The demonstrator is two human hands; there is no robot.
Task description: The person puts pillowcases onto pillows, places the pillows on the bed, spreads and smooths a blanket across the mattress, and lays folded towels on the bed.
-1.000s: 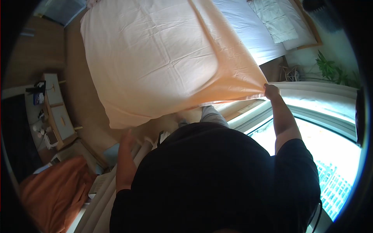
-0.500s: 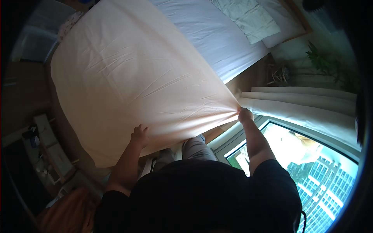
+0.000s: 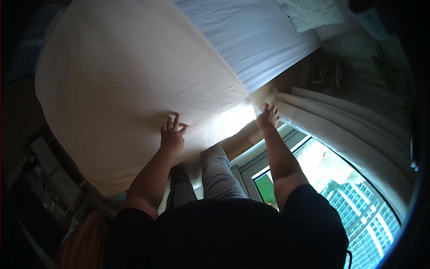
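Observation:
A pale peach bed cover (image 3: 130, 89) lies spread over most of the bed, with a few creases toward its right side. On its near part rests my left hand (image 3: 172, 136), fingers spread and nothing held. My right hand (image 3: 268, 117) is open just beyond the cover's right corner, fingers apart; whether it touches the fabric I cannot tell. Past the cover's slanting edge shows a light bluish-white sheet (image 3: 242, 40). Bright window light falls on the cover between my hands.
A pale quilted pillow (image 3: 311, 13) lies at the bed's head. To the right hang cream curtains (image 3: 340, 130) beside a glass door (image 3: 331, 170). A plant (image 3: 389, 67) stands at far right. Low shelving (image 3: 53, 166) is at left, orange-brown cloth (image 3: 83, 242) at lower left.
My right hand has let go of the cover's corner and moved slightly left and up. The pulled folds have slackened. My left hand has slid farther up the cover, its fingers spreading.

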